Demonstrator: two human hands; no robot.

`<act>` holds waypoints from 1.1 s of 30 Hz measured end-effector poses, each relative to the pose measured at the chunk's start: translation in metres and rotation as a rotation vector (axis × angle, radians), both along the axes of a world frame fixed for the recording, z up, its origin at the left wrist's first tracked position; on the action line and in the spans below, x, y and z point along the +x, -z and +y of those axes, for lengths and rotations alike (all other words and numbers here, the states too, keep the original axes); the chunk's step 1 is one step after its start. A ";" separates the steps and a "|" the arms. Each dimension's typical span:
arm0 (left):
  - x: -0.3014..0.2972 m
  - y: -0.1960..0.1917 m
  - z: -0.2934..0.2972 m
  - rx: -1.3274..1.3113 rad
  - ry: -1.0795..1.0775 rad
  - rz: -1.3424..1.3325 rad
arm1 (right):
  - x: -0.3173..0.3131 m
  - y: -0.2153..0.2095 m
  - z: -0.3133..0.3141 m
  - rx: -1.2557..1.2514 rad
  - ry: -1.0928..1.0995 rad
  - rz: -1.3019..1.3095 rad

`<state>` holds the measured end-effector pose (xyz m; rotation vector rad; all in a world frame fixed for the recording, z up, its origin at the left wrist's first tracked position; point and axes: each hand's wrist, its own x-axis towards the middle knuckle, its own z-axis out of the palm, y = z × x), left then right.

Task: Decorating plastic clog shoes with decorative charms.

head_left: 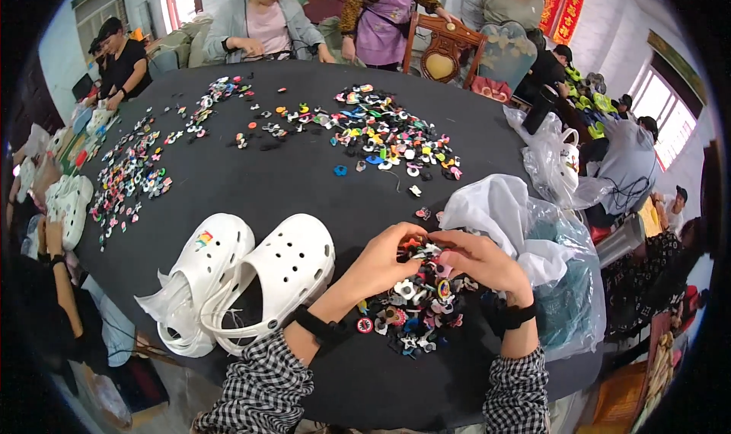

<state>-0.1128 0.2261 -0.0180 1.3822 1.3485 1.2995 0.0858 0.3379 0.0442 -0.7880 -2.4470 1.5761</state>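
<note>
A heap of small colourful shoe charms (pixel 415 301) lies in front of me on the dark tabletop. Over its far side my left hand (pixel 384 259) curves, thumb and fingers apart among the charms. From the other side my right hand (pixel 483 259) reaches in, its fingers bent and loosely parted, tips touching charms. Neither hand has a firm hold that I can see. To the left of my left forearm stand two white clogs. The left clog (pixel 217 244) bears a rainbow-coloured charm (pixel 204 240) and has clear plastic at its heel; the right clog (pixel 308 244) shows bare holes.
Right of my hands lie a white plastic bag (pixel 487 205) and a clear bag with teal contents (pixel 563 304). More charms (pixel 392 129) spread across the far table and the left side (pixel 129 171). A dark cylinder (pixel 541 108) stands far right. Other people sit around.
</note>
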 end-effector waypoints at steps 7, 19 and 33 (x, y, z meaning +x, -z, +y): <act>0.000 -0.009 -0.002 -0.033 0.013 -0.064 | 0.020 -0.004 0.019 -0.187 0.069 0.052; 0.001 -0.014 -0.007 -0.012 0.109 0.002 | 0.020 0.009 0.018 0.765 0.399 0.078; -0.002 -0.022 -0.008 -0.066 -0.115 -0.214 | 0.061 0.041 0.070 1.237 0.658 -0.163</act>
